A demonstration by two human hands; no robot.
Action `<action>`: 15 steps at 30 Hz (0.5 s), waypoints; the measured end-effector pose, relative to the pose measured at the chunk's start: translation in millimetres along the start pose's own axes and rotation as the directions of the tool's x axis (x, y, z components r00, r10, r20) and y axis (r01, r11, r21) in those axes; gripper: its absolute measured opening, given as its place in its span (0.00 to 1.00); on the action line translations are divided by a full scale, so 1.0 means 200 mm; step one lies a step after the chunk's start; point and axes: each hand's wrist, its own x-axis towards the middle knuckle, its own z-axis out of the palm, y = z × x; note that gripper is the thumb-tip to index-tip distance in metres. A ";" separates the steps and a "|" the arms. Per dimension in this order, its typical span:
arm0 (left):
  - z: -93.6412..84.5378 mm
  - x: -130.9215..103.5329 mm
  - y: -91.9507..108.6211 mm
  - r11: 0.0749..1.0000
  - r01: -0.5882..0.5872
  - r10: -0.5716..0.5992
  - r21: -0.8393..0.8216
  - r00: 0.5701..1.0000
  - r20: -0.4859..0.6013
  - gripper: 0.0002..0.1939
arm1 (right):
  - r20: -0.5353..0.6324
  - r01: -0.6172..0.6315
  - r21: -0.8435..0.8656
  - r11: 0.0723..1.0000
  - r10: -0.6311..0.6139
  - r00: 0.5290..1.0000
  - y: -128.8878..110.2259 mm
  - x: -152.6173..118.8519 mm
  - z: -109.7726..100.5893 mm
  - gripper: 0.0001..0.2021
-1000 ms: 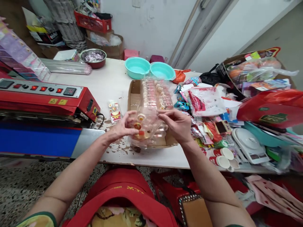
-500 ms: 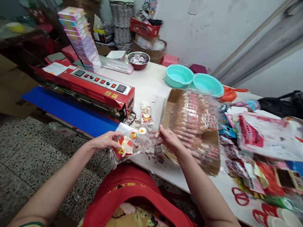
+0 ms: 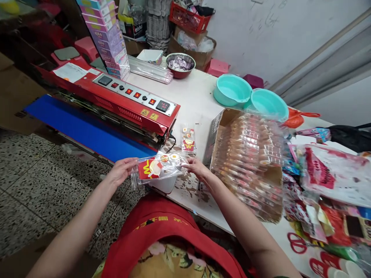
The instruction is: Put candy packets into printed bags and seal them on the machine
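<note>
Between my two hands stretches a clear plastic packet (image 3: 156, 168) with a red and yellow piece and small round food-shaped pieces inside. My left hand (image 3: 123, 170) pinches its left end, and my right hand (image 3: 195, 166) pinches the right end. The packet hangs just above the front end of the blue conveyor belt (image 3: 95, 131) and a white box-like part. Behind it, a similar packet (image 3: 188, 139) lies on the table. To the right of my right hand stands a cardboard box (image 3: 216, 129) filled with rows of clear packets (image 3: 249, 154).
A red sealing machine (image 3: 130, 104) with lit switches runs along the left. Stacked small boxes (image 3: 108, 42), a metal bowl (image 3: 180, 65) and two turquoise basins (image 3: 233, 90) stand farther back. Red-handled scissors (image 3: 297, 243) and assorted bags (image 3: 333, 173) cover the right side.
The packet has been drawn out straighter and flatter between my hands and turned nearly level. My left hand has moved left and up slightly. The camera view has shifted.
</note>
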 end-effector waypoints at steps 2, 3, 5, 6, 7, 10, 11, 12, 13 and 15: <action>0.00 0.03 -0.05 0.998 -0.046 0.039 -0.051 0.988 -0.148 0.15 | -0.020 -0.012 -0.024 1.000 0.012 1.000 0.03 0.01 0.01 0.23; 0.00 0.04 -0.06 0.996 -0.076 0.063 -0.052 0.975 -0.211 0.14 | -0.029 -0.012 -0.036 0.999 0.011 1.000 0.04 0.01 0.01 0.23; -0.03 0.05 -0.07 0.992 -0.123 0.111 -0.020 0.944 -0.309 0.13 | -0.049 -0.009 -0.055 0.998 0.006 0.999 0.07 0.01 0.00 0.25; -0.06 0.06 -0.06 0.990 -0.140 0.132 0.003 0.932 -0.339 0.12 | -0.061 -0.014 -0.060 0.998 0.010 0.998 0.08 0.01 -0.01 0.26; -0.10 0.07 -0.05 0.988 -0.151 0.151 0.028 0.921 -0.360 0.12 | -0.072 -0.026 -0.065 0.998 0.021 0.997 0.08 0.01 -0.01 0.27; -0.24 0.10 -0.01 0.981 -0.151 0.190 0.124 0.882 -0.430 0.10 | -0.099 -0.079 -0.086 0.993 0.070 0.993 0.09 0.01 -0.04 0.27; -0.29 0.11 0.00 0.973 -0.147 0.213 0.176 0.864 -0.457 0.10 | -0.103 -0.089 -0.095 0.991 0.079 0.991 0.09 0.01 -0.05 0.27; -0.33 0.11 0.01 0.956 -0.147 0.256 0.254 0.840 -0.478 0.10 | -0.107 -0.095 -0.102 0.990 0.084 0.991 0.08 0.02 -0.06 0.26; -0.35 0.10 0.02 0.918 -0.155 0.330 0.366 0.810 -0.485 0.12 | -0.106 -0.099 -0.108 0.989 0.087 0.991 0.08 0.02 -0.07 0.26; -0.34 0.08 0.03 0.724 -0.193 0.566 0.662 0.715 -0.410 0.20 | -0.103 -0.111 -0.136 0.984 0.097 0.990 0.07 0.01 -0.07 0.25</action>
